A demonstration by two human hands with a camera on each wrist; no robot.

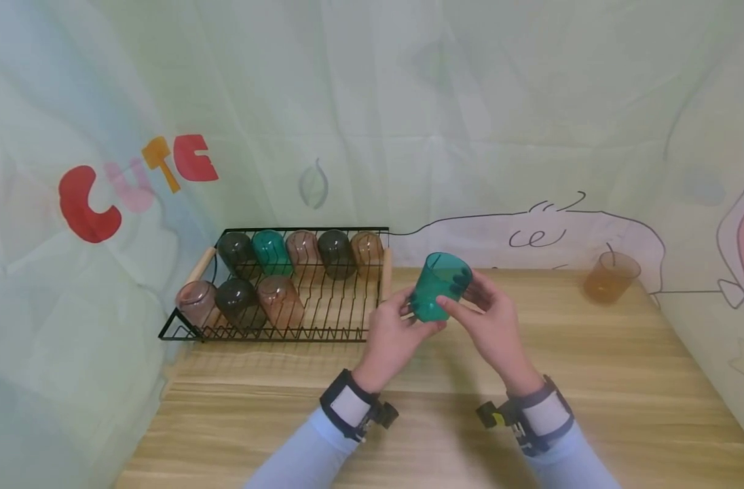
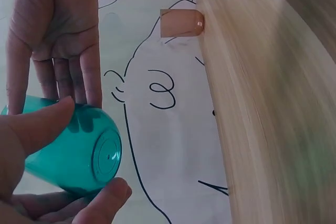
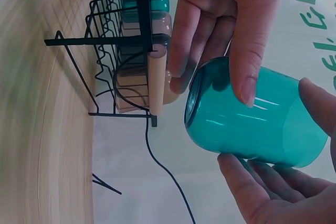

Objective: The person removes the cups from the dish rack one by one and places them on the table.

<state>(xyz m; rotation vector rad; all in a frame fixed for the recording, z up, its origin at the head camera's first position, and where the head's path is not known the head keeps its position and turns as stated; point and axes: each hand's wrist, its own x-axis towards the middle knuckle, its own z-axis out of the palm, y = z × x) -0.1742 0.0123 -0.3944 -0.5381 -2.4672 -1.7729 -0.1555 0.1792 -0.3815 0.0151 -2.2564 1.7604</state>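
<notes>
1. Two hands hold the green cup [image 1: 436, 288]: my left hand [image 1: 395, 336] curls round its left side, my right hand [image 1: 497, 329] round its right.
2. It is held up over the back part of the surface [image 1: 622, 380], just beyond the right edge of the rack [image 1: 335, 309], rim upward and slightly tilted.
3. Eight upturned cups [image 1: 280, 299] sit in the rack: five along its back edge, three running from its front left corner.
4. One orange cup [image 1: 610, 278] stands upright near the back right corner of the surface, well apart from my hands.
5. Slipping is my main worry: the wall looks smooth and curved, so if I loosened one hand before the other had a firm hold, the green cup could slide out.
6. If it dropped, I'd expect it to roll, perhaps toward the orange cup or the surface's front edge.
7. My left hand is near the rack's wooden handle [image 1: 387, 272]; a careless swing left could bump it and jolt the cups together.
</notes>
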